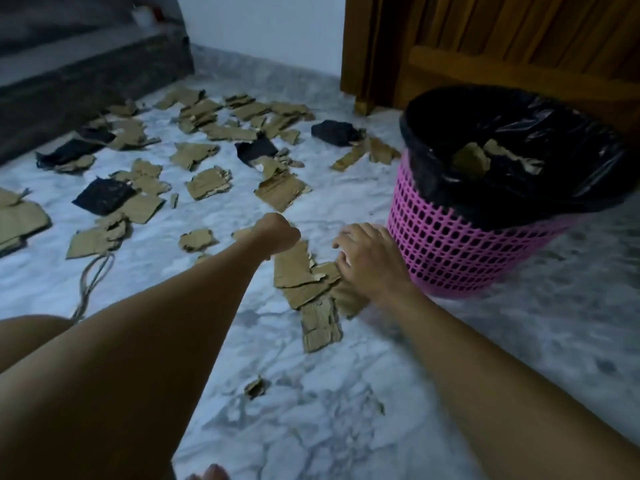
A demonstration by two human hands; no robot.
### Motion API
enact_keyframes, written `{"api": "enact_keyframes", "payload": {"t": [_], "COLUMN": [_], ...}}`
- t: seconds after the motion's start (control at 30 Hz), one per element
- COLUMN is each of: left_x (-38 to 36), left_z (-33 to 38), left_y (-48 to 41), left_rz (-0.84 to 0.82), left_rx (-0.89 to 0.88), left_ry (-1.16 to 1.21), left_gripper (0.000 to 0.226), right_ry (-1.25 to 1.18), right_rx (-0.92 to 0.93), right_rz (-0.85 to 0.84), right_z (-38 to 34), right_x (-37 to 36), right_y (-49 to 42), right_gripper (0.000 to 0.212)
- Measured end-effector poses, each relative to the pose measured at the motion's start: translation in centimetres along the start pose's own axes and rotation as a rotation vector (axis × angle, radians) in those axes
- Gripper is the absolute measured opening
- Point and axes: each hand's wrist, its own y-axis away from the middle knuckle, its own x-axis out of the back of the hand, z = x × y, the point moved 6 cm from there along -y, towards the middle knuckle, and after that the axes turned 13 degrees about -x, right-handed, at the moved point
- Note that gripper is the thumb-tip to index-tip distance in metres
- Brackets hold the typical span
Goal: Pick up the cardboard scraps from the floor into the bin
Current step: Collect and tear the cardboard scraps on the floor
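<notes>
Several torn brown cardboard scraps (207,183) lie scattered over the marble floor, some with black faces. A pink mesh bin (446,247) lined with a black bag stands at the right, with a few scraps (471,159) inside. My left hand (278,233) is curled down over the top edge of a cluster of scraps (294,271) just left of the bin; its fingers are hidden, so I cannot tell whether it grips one. My right hand (367,258) rests on the same cluster's right side, fingers bent onto the cardboard, beside the bin's base.
A dark sofa (86,74) borders the far left. Wooden furniture (485,46) stands behind the bin. A cord (91,282) lies on the floor at the left. A small scrap (254,388) lies near my legs (31,337).
</notes>
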Motion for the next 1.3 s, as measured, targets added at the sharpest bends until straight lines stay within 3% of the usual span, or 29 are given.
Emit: {"api": "enact_keyframes", "payload": {"t": [0.07, 0.17, 0.27, 0.37, 0.5, 0.77, 0.93, 1.03, 1.1, 1.2, 1.3], "left_x": [-1.5, -4.5, -6.8, -7.4, -9.9, -12.8, -10.8, -9.1, -8.3, -8.5, -9.6], "left_z": [-3.4, -7.6, -10.0, -11.1, -12.6, -14.9, -15.5, -15.4, -15.6, -16.8, -19.0], "left_y": [0.9, 2.5, 4.6, 7.8, 11.6, 13.6, 12.6, 10.8, 9.3, 8.2, 7.9], "left_rz": [-0.072, -0.190, -0.284, -0.409, -0.566, -0.351, -0.073, 0.094, 0.182, 0.211, 0.198], "left_rx": [0.032, 0.062, 0.093, 0.167, 0.233, 0.174, 0.264, 0.307, 0.359, 0.470, 0.530], "left_ry": [-0.065, -0.193, -0.254, -0.253, -0.226, -0.137, 0.082, 0.107, 0.109, 0.041, 0.046], "left_gripper": [0.030, 0.038, 0.069, 0.080, 0.076, 0.022, 0.026, 0.035, 0.048, 0.071, 0.066], "right_ry": [-0.006, -0.076, -0.074, 0.022, -0.023, -0.306, -0.464, -0.501, -0.431, -0.249, -0.161], "right_rx": [-0.205, -0.389, -0.493, -0.481, -0.485, -0.575, -0.604, -0.720, -0.816, -0.870, -0.880], "right_rz": [-0.250, -0.439, -0.625, -0.651, -0.557, -0.534, -0.354, -0.266, -0.286, -0.517, -0.632], "right_z": [-0.1, -0.7, -1.5, -2.1, -1.8, -0.8, 0.4, 1.9, 3.1, 4.1, 4.3], "right_x": [-4.4, -9.2, -13.1, -14.8, -15.4, -14.8, -13.0, -11.6, -11.3, -12.5, -13.8], "right_y": [1.5, 3.4, 5.1, 6.4, 7.0, 6.7, 6.1, 5.4, 5.1, 5.4, 5.9], "right_gripper": [0.019, 0.030, 0.076, 0.098, 0.084, 0.054, 0.033, 0.016, 0.027, 0.057, 0.079]}}
